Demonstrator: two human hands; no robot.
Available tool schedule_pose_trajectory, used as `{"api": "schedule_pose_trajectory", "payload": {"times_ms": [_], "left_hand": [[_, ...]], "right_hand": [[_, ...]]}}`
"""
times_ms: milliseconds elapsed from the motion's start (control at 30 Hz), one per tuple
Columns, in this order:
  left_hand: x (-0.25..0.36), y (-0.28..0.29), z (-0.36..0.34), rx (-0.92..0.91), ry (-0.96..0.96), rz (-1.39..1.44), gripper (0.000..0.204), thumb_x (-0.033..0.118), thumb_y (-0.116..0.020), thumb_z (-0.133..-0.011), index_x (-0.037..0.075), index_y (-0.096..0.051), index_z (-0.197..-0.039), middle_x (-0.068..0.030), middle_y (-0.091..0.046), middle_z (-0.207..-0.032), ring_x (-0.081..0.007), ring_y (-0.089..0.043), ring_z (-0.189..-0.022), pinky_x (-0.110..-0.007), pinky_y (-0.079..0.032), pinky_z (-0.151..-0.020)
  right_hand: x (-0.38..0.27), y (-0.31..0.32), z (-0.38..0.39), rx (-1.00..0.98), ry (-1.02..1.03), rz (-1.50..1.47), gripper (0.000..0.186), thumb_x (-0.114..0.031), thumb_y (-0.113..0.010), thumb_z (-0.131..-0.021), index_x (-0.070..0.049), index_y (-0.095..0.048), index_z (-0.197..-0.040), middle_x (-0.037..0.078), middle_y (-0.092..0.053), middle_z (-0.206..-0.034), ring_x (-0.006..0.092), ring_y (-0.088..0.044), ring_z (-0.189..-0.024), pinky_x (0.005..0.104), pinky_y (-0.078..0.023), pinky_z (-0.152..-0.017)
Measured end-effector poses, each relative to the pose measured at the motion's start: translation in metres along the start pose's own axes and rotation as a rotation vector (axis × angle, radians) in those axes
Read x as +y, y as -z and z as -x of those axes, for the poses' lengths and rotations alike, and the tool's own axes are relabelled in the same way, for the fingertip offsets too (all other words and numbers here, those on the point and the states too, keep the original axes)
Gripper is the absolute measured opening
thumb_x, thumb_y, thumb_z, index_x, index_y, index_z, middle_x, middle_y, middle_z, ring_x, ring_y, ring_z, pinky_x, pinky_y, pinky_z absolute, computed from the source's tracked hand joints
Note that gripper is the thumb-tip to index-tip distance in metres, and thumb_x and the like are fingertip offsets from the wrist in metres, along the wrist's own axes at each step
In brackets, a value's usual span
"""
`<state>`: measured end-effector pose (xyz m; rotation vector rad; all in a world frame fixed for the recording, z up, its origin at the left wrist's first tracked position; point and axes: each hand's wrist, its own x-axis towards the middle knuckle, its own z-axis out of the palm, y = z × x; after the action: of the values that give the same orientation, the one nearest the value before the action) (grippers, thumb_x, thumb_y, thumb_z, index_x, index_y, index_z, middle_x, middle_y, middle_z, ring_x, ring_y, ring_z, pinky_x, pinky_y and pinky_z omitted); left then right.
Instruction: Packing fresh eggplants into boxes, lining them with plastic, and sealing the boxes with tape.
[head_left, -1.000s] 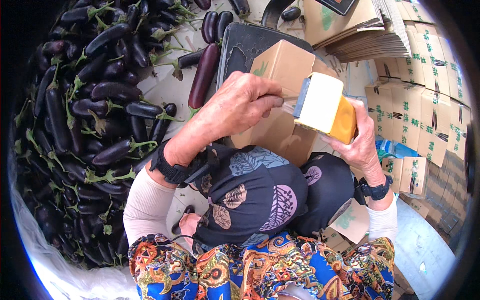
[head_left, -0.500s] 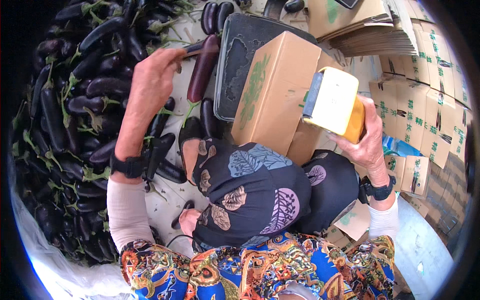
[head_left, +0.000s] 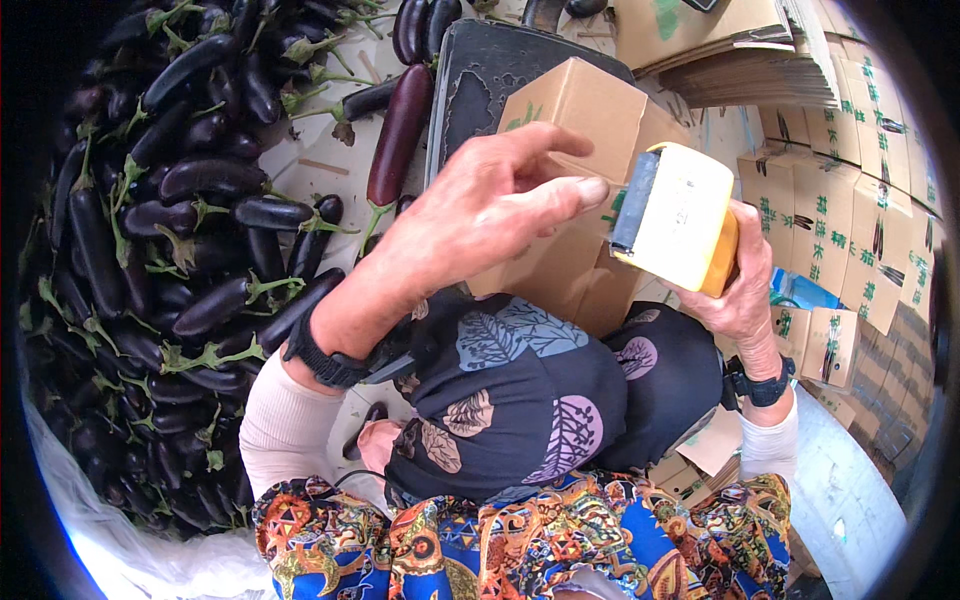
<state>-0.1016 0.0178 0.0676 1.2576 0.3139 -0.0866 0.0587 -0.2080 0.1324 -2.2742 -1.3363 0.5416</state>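
The right hand had its fingers shut around a yellow tape roller pressed to the side of the brown box, while the left hand lay open on the box, fingers stretched out, holding nothing, with eggplants piled nearby.

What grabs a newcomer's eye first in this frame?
Probably the yellow tape dispenser at centre right, gripped by the right hand against a brown cardboard box, with the left hand reaching across so its fingertips sit at the dispenser's edge. Next, the big heap of dark purple eggplants filling the left side, and the stacks of flat printed cartons along the right.
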Motion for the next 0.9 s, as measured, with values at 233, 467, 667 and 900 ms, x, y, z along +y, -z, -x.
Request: {"api": "schedule_pose_trajectory", "payload": {"times_ms": [233,467,667,900], "left_hand": [[0.001,-0.008,-0.013,-0.014,-0.084,-0.050,0.028,0.023,-0.055,-0.095,-0.002,-0.062,-0.104,-0.0019,-0.063,-0.082,-0.0060,-0.058,-0.073,-0.023,-0.049,-0.068],[-0.008,-0.009,-0.013,-0.056,-0.141,-0.037,0.025,0.021,-0.054,-0.096,-0.001,-0.062,-0.102,0.0015,-0.062,-0.080,-0.0040,-0.056,-0.073,-0.020,-0.047,-0.068],[-0.023,-0.017,-0.025,0.149,-0.178,0.000,0.022,0.016,-0.057,-0.091,-0.003,-0.060,-0.080,-0.0069,-0.058,-0.060,-0.0112,-0.055,-0.057,-0.028,-0.042,-0.052],[-0.035,-0.015,-0.035,0.191,-0.374,-0.172,0.020,0.012,-0.050,-0.093,-0.004,-0.057,-0.084,-0.0153,-0.058,-0.062,-0.0202,-0.060,-0.058,-0.036,-0.046,-0.057]], "right_hand": [[-0.006,0.000,-0.004,0.004,0.071,0.007,0.068,-0.021,-0.081,-0.060,-0.006,-0.049,-0.119,0.015,-0.063,-0.101,0.0302,-0.065,-0.091,0.0357,-0.051,-0.082],[-0.008,0.001,-0.004,0.011,0.080,0.023,0.068,-0.023,-0.082,-0.062,-0.007,-0.049,-0.119,0.015,-0.063,-0.101,0.0303,-0.066,-0.090,0.0363,-0.052,-0.081],[-0.013,-0.003,-0.008,0.030,0.119,0.051,0.066,-0.023,-0.083,-0.063,-0.005,-0.050,-0.117,0.014,-0.064,-0.098,0.0295,-0.067,-0.088,0.0355,-0.053,-0.079],[-0.026,-0.005,-0.017,0.025,0.087,0.100,0.064,-0.024,-0.084,-0.065,-0.003,-0.049,-0.115,0.016,-0.065,-0.097,0.0314,-0.067,-0.088,0.0376,-0.054,-0.079]]}}
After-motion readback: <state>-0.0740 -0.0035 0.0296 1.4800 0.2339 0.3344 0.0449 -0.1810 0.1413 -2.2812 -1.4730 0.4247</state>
